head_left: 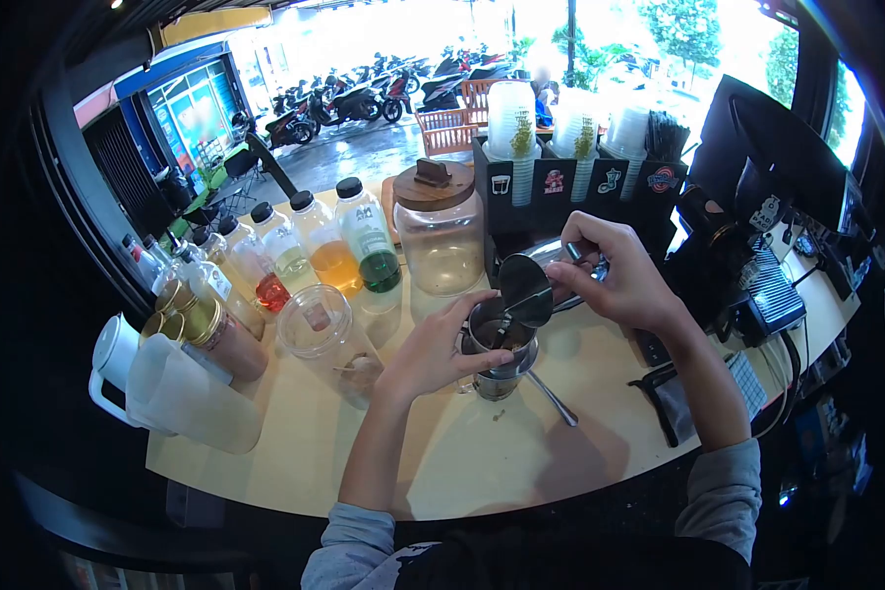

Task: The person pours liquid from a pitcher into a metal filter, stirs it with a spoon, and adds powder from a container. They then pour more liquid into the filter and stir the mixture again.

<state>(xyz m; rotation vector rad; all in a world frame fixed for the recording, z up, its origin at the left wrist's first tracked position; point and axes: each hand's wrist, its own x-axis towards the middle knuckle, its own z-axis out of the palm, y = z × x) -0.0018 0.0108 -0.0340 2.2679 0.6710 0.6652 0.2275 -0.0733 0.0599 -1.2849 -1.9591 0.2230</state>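
Observation:
My left hand [441, 346] is wrapped round the upper part of a glass cup [497, 383], its thumb across the near side of the rim. Dark bits show inside the cup. Above it, my right hand [610, 273] grips the handle of a metal pitcher [527, 291], which is tilted with its mouth over the cup. A metal spoon [554, 399] lies on the table just right of the cup. To the left stands a large clear plastic container [329, 344] with something brown low inside.
On the wooden table [442, 462] stand bottles of coloured liquid [372, 241], a wood-lidded jar [442, 241] and white jugs [192, 393] at left. A black cup holder [551, 177] is behind. A monitor [777, 162] and a pouch [678, 398] sit at right.

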